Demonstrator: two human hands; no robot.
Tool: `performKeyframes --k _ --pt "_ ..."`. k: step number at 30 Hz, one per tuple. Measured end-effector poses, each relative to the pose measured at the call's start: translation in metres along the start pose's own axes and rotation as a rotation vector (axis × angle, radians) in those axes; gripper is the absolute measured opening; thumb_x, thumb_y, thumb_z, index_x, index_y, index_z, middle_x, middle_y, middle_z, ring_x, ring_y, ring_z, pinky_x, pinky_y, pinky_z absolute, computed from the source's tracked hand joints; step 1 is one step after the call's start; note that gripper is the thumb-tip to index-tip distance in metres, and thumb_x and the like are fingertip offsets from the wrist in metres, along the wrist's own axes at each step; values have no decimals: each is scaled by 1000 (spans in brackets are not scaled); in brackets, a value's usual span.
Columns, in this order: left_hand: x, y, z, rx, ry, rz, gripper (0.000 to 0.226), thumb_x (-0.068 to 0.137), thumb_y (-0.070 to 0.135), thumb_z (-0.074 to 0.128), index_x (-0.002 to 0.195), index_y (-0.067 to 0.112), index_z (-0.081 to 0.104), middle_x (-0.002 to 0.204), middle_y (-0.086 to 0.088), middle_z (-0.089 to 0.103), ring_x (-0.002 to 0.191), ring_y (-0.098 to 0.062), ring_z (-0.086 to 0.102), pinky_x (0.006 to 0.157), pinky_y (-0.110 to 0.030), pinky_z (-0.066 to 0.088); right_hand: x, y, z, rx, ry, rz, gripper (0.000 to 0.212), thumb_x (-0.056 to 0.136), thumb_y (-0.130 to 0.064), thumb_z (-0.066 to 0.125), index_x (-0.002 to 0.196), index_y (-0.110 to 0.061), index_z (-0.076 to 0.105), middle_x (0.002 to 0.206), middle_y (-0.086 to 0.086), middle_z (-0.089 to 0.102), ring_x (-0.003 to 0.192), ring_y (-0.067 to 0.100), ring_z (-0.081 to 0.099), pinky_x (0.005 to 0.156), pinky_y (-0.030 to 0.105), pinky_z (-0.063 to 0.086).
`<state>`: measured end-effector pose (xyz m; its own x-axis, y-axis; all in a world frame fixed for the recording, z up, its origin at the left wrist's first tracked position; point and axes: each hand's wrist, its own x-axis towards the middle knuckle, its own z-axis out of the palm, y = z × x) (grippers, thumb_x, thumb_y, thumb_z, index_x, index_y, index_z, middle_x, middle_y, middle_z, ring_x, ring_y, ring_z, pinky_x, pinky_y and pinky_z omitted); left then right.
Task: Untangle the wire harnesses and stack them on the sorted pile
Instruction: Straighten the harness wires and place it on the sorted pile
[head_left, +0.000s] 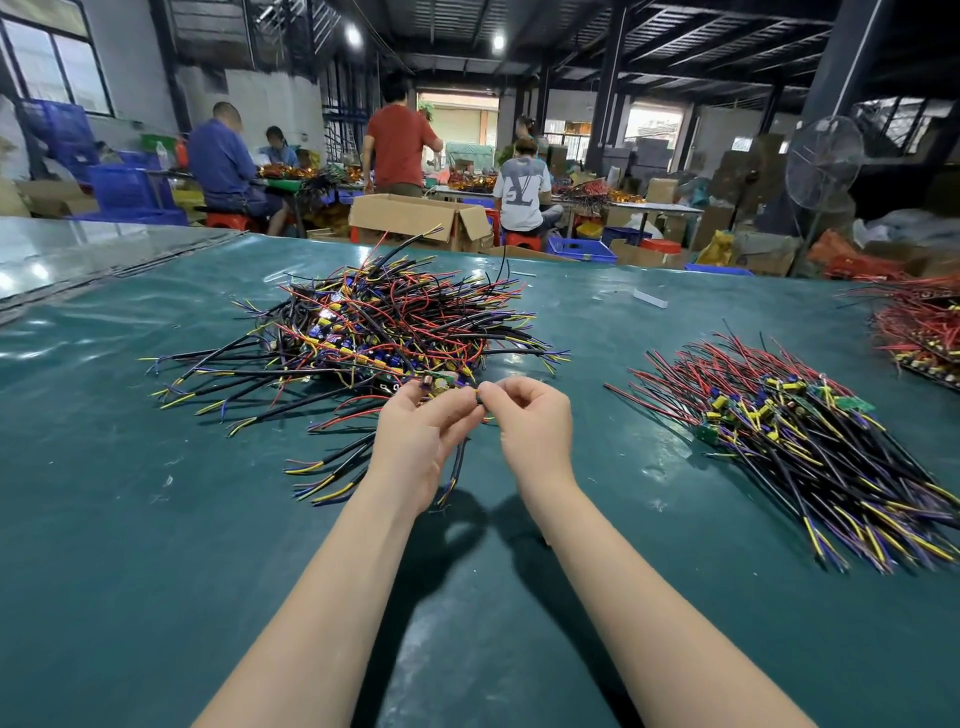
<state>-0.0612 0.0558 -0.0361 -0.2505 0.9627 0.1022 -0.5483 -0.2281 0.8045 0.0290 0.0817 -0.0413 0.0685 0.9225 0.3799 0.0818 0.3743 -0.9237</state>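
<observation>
Frame centre: left hand (420, 441) and right hand (536, 423) both pinching one wire harness (459, 460), beside tangled heap (374, 327); sorted pile (789, 436) at right.

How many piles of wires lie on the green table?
3: a tangled pile in the middle, a neat pile to its right, a reddish pile cut off at the right edge.

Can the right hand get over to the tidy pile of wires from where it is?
Probably yes. The right hand pinches a harness, and only bare green table lies between it and the sorted pile.
</observation>
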Motion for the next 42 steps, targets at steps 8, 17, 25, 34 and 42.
performKeyframes --k 8,17,25,34,42 --pt "-1 -3 -7 -68 70 49 20 88 0 55 69 8 56 48 5 60 46 -2 59 52 -13 52 -3 -4 -3 233 -212 172 28 85 -3 62 58 -11 56 38 -11 45 29 -1 31 33 8 22" --pt "2 9 -8 -77 186 -120 17 87 5 58 71 10 60 40 8 54 35 0 51 41 -12 47 -4 -4 -8 284 -440 245 23 83 2 60 64 -12 59 46 -5 52 32 5 38 33 10 20" --pt "3 6 -13 323 112 -41 23 84 -4 61 63 3 53 41 2 52 37 -2 53 45 -17 51 1 6 -22 172 -600 563 19 91 -10 52 74 -8 58 39 -7 42 29 1 27 28 10 14" --pt "0 0 -17 284 156 -217 20 85 10 64 66 12 56 40 10 53 37 1 51 40 -11 44 -1 8 -20 180 -684 732 23 92 -15 49 71 -10 55 37 -9 42 28 1 30 27 10 18" --pt "1 7 -19 4 122 -432 26 88 21 60 62 16 56 43 8 56 36 0 53 38 -9 42 -2 14 -12 520 -590 843 50 92 -14 47 46 -12 66 50 -5 51 25 1 28 26 9 17"
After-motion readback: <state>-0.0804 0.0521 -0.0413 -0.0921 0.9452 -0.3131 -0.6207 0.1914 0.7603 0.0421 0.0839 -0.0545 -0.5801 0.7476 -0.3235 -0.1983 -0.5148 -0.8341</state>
